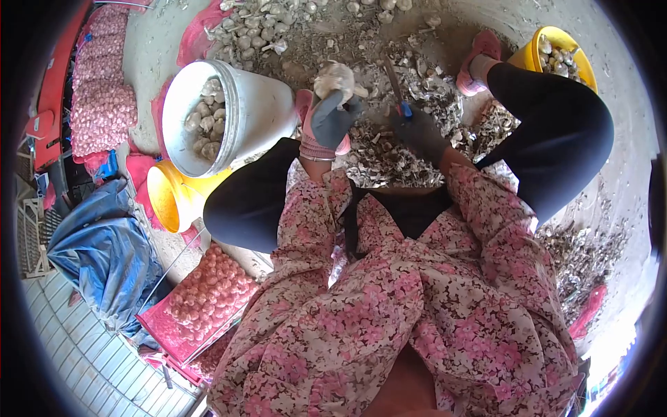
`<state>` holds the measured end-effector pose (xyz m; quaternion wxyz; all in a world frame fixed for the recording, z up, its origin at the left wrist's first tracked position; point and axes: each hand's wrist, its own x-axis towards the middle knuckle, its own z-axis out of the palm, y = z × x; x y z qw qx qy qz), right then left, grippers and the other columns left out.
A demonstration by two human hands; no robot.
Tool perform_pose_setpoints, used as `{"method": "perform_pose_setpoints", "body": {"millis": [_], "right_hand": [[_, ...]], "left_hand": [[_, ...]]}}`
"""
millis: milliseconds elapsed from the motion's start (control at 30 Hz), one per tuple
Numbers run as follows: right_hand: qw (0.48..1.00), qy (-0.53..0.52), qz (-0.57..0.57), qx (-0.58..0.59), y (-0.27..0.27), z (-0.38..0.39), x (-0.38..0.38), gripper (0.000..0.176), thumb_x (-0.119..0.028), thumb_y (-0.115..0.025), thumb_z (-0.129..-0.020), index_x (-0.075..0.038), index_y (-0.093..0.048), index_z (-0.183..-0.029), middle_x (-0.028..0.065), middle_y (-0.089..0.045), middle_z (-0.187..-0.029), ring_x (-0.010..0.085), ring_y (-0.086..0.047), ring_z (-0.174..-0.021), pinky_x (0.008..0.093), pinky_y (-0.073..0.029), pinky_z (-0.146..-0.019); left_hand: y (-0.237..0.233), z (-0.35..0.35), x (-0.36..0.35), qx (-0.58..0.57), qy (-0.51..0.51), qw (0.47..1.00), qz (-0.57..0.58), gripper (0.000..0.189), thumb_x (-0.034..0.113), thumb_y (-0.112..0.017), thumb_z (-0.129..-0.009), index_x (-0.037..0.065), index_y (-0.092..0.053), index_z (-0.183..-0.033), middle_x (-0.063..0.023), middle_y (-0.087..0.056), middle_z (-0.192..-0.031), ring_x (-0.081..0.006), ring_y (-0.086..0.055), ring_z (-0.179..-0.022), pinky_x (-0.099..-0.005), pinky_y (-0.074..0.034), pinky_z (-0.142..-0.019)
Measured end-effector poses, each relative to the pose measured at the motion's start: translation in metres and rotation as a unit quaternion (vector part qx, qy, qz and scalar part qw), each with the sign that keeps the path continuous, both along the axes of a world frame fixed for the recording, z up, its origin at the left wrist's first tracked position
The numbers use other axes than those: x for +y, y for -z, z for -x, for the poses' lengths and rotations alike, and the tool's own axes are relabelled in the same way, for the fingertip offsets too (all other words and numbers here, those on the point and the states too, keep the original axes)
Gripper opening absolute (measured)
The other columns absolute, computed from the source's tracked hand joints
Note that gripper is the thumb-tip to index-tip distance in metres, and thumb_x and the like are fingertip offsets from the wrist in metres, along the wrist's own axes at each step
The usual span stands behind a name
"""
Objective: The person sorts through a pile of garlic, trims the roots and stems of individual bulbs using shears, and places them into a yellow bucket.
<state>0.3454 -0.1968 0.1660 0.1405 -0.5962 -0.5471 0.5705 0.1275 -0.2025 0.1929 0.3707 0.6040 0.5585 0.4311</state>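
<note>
My left hand (332,121), in a grey and pink glove, is closed around a pale garlic bulb (335,78) with dry skin on it. To its right, my right hand (419,132) wears a dark glove and grips a knife (394,82) by its blue handle, the blade pointing up and away. Bulb and blade are apart. Beneath both hands lies a heap of garlic trimmings (389,156). Close to my left hand stands a white bucket (267,104), tilted in view, with several garlic bulbs (207,124) inside.
Loose garlic bulbs (260,31) lie on the ground ahead. A yellow bucket (587,66) holding garlic is at the upper right. Another yellow bucket (182,198) lies beside the white one. Red mesh sacks (104,104) and a blue tarp (104,243) are at left.
</note>
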Motion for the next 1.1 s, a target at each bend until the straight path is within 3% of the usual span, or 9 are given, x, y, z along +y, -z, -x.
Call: {"method": "perform_pose_setpoints", "body": {"millis": [33,67,267,533,667,733,833,933,1100], "right_hand": [[0.991,0.022,0.005,0.129,-0.001,0.001,-0.011,0.031,-0.032,-0.062,-0.088,-0.004,-0.062,-0.102,0.0113,-0.063,-0.081,0.0238,-0.061,-0.076,0.0363,-0.048,-0.074],[0.966,0.046,0.011,0.256,0.0,0.0,-0.019,0.035,-0.033,-0.065,-0.088,-0.004,-0.061,-0.106,0.0085,-0.063,-0.084,0.0196,-0.058,-0.078,0.0333,-0.047,-0.076],[0.971,0.001,-0.053,0.235,-0.004,0.003,-0.032,0.034,-0.024,-0.064,-0.09,-0.005,-0.053,-0.117,0.0023,-0.059,-0.101,0.0101,-0.054,-0.087,0.0257,-0.047,-0.076],[0.956,0.074,0.074,0.275,-0.023,-0.007,-0.021,0.027,-0.03,-0.062,-0.09,-0.005,-0.061,-0.1,-0.0001,-0.058,-0.076,0.0068,-0.054,-0.065,0.0263,-0.049,-0.054],[0.943,0.143,0.161,0.252,-0.021,-0.013,-0.013,0.032,-0.035,-0.063,-0.089,-0.004,-0.062,-0.091,0.0001,-0.051,-0.055,0.013,-0.049,-0.043,0.0277,-0.043,-0.042],[0.84,0.261,0.286,0.379,-0.022,-0.015,-0.007,0.025,-0.033,-0.064,-0.088,-0.009,-0.061,-0.092,0.0031,-0.058,-0.07,0.014,-0.055,-0.053,0.0309,-0.045,-0.045],[0.797,0.299,0.291,0.437,-0.021,-0.007,0.0,0.025,-0.034,-0.064,-0.087,-0.01,-0.061,-0.093,0.0021,-0.057,-0.068,0.0172,-0.057,-0.054,0.0318,-0.049,-0.047],[0.739,0.371,0.338,0.449,-0.011,0.008,0.007,0.024,-0.034,-0.066,-0.086,-0.011,-0.06,-0.094,-0.0001,-0.055,-0.068,0.0183,-0.059,-0.057,0.0317,-0.049,-0.048],[0.745,0.438,0.307,0.398,0.003,0.014,0.008,0.019,-0.03,-0.067,-0.086,-0.013,-0.061,-0.092,-0.0041,-0.053,-0.071,0.0094,-0.052,-0.06,0.0266,-0.046,-0.055]], "left_hand": [[-0.008,-0.005,0.002,-0.376,-0.017,0.924,0.066,0.042,0.013,-0.064,-0.083,0.003,-0.051,-0.122,-0.0084,-0.055,-0.114,-0.0219,-0.054,-0.104,-0.0369,-0.046,-0.086],[-0.016,-0.01,0.006,-0.695,-0.029,0.708,0.125,0.043,0.017,-0.065,-0.083,0.003,-0.051,-0.121,-0.0078,-0.055,-0.114,-0.0223,-0.053,-0.107,-0.0389,-0.044,-0.09],[-0.017,-0.031,0.007,-0.769,-0.005,0.625,0.135,0.042,0.019,-0.061,-0.085,0.004,-0.052,-0.123,-0.0087,-0.057,-0.119,-0.0247,-0.049,-0.114,-0.041,-0.041,-0.096],[-0.013,-0.04,-0.003,-0.737,-0.002,0.653,0.177,0.043,0.015,-0.06,-0.086,0.003,-0.05,-0.126,-0.0113,-0.054,-0.125,-0.0264,-0.05,-0.115,-0.0441,-0.04,-0.099],[-0.043,0.01,0.01,-0.746,-0.018,0.662,-0.067,0.052,0.016,-0.072,-0.078,0.0,-0.048,-0.121,-0.0102,-0.055,-0.116,-0.0225,-0.052,-0.107,-0.0367,-0.044,-0.094],[-0.1,0.017,0.015,-0.863,0.04,0.481,-0.153,0.065,0.021,-0.077,-0.073,-0.004,-0.043,-0.121,-0.01,-0.054,-0.113,-0.0214,-0.052,-0.106,-0.0333,-0.044,-0.095],[-0.089,0.041,0.029,-0.721,-0.056,0.678,-0.13,0.075,0.028,-0.08,-0.07,-0.008,-0.042,-0.123,-0.0123,-0.054,-0.118,-0.0232,-0.054,-0.106,-0.0342,-0.045,-0.094],[-0.024,0.027,0.072,-0.652,-0.256,0.712,0.041,0.042,0.028,-0.069,-0.081,0.0,-0.059,-0.111,-0.0148,-0.062,-0.113,-0.026,-0.057,-0.104,-0.0405,-0.045,-0.094],[0.042,-0.036,0.18,-0.233,-0.147,0.944,0.183,0.037,0.009,-0.063,-0.085,0.006,-0.056,-0.122,-0.0094,-0.061,-0.113,-0.023,-0.058,-0.106,-0.035,-0.045,-0.093]]}}
